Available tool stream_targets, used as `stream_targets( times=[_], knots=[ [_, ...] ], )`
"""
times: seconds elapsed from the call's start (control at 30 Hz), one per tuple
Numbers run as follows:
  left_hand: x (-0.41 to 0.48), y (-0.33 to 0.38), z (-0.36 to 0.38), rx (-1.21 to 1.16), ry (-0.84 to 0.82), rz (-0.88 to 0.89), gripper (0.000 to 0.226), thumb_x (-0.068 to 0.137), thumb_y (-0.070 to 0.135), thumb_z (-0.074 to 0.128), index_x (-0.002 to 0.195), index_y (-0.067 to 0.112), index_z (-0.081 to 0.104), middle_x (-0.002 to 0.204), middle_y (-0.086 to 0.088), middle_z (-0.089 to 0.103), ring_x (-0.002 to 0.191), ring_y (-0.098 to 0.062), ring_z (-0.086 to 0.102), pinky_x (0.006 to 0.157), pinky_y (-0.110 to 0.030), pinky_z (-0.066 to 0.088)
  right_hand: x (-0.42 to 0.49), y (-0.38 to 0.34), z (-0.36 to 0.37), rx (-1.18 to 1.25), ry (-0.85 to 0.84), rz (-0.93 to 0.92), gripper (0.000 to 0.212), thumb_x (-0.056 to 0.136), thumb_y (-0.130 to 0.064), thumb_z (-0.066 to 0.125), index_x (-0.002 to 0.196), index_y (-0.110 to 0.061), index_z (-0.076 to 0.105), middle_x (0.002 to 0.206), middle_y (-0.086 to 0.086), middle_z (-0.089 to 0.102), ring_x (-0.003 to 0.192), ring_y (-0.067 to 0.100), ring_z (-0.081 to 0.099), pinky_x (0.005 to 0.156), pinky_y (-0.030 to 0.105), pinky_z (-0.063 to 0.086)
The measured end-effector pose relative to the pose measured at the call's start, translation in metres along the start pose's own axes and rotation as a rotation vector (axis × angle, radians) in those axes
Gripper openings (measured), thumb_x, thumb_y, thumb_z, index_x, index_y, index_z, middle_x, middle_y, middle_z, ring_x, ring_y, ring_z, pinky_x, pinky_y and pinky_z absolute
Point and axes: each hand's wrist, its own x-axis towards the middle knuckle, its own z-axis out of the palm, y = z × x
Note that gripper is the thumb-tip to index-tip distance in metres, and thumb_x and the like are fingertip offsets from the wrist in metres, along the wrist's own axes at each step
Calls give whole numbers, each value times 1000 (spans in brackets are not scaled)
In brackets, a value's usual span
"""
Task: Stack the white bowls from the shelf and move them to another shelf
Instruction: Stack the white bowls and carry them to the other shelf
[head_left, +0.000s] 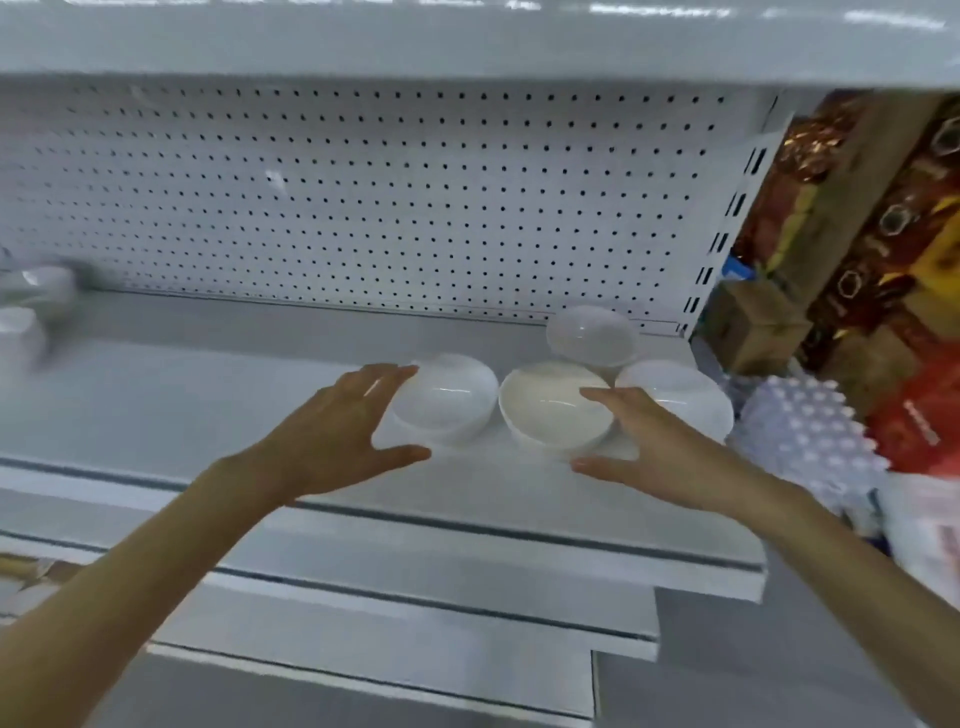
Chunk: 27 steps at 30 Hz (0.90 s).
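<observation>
1. My left hand (353, 426) and right hand (641, 441) are spread, fingers apart, gripping nothing.
2. Four white bowls (545, 408) sit unstacked on the shelf (208, 395), toward three o'clock.
3. Stacking and moving both remain, I judge.

Perforated back panel (363, 197) runs beyond the fingers (602, 397). Right of them sit bumpy plastic wrap (805, 436), a brown carton (753, 332) and colourful boxes (883, 234).

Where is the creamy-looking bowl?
In the head view, the cream bowl sits right of centre on the shelf, between the left white bowl and the right white bowl, by the right hand.
</observation>
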Motion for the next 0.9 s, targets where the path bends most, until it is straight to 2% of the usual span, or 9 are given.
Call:
stream_targets(
  times=[0.13, 0.3, 0.43, 0.57, 0.7, 0.8, 0.9],
  knots=[
    [30, -21, 14, -17, -32, 64, 119, 53, 98, 12, 151, 30, 10, 158, -2, 19, 141, -25, 28, 113, -41, 28, -7, -3, 18, 95, 95, 111, 92, 73, -63, 59, 149, -29, 20, 153, -8, 22, 141, 11, 21, 113, 26, 22],
    [49, -32, 20, -170, -119, 86, 114, 58, 90, 37, 151, 36, 0, 161, -1, 4, 147, -23, 14, 116, -41, 21, -2, -13, 36, 168, 225, 195, 90, 78, -50, 68, 149, -28, 17, 158, -8, 16, 144, 11, 16, 117, 32, 18],
    [61, -32, 26, -235, -167, 94, 111, 68, 73, 60, 151, 35, -2, 161, 0, 1, 148, -20, 8, 116, -41, 20, 5, -16, 44, 166, 272, 222, 93, 78, -45, 71, 150, -28, 15, 159, -5, 13, 146, 11, 10, 117, 32, 15],
    [66, -31, 34, -288, -184, 109, 111, 69, 66, 67, 151, 36, -2, 161, 2, -5, 148, -18, 2, 116, -43, 22, 11, -19, 46, 184, 281, 246, 96, 77, -43, 73, 150, -29, 13, 160, -5, 8, 146, 8, 5, 113, 26, 11],
    [70, -37, 42, -407, -227, 89, 113, 63, 70, 68, 149, 44, -2, 160, 10, -11, 148, -15, 1, 115, -45, 23, 17, -22, 51, 214, 341, 248, 97, 75, -41, 76, 150, -28, 15, 159, -6, 10, 145, 8, 10, 112, 23, 14],
    [70, -37, 46, -549, -180, 72, 115, 58, 76, 67, 148, 45, 4, 159, 12, -1, 146, -14, 9, 116, -41, 24, 20, -25, 56, 232, 433, 261, 96, 74, -36, 79, 149, -27, 20, 156, -5, 17, 140, 7, 19, 102, 12, 14],
    [69, -34, 47, -612, -80, 44, 112, 64, 53, 79, 150, 37, 9, 155, 6, 16, 141, -15, 24, 110, -28, 24, 21, -25, 59, 264, 522, 265, 96, 70, -30, 83, 146, -23, 26, 151, -3, 28, 135, 10, 29, 97, 9, 18]
  ],
)
